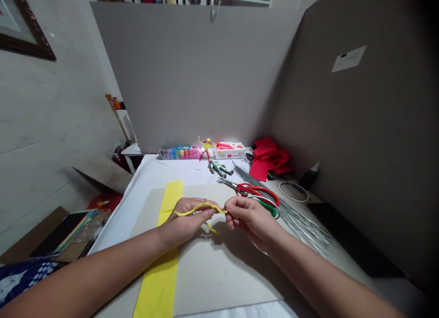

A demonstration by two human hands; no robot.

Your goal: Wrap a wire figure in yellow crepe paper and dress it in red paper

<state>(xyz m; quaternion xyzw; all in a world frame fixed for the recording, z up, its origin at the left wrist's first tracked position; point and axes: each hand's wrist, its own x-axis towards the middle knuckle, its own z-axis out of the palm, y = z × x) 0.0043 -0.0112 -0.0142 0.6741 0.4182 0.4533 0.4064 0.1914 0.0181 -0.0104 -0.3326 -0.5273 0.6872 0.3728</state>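
Note:
Both of my hands hold a thin wire wrapped in yellow paper point(200, 209) just above a grey board point(219, 272). My left hand point(187, 222) pinches its middle, with a loose yellow end hanging below the fingers. My right hand point(248, 217) pinches the wire's right end with closed fingers. A long strip of yellow crepe paper point(161, 272) lies on the board under my left wrist.
Red-handled scissors point(252, 190) and a green-handled pair point(269, 207) lie beside my right hand. A bundle of bare metal wires point(302, 219), a tape roll point(292, 191), red paper point(269, 159), a small figure point(219, 168), a paint set point(180, 152) and a white box point(229, 150) sit further back.

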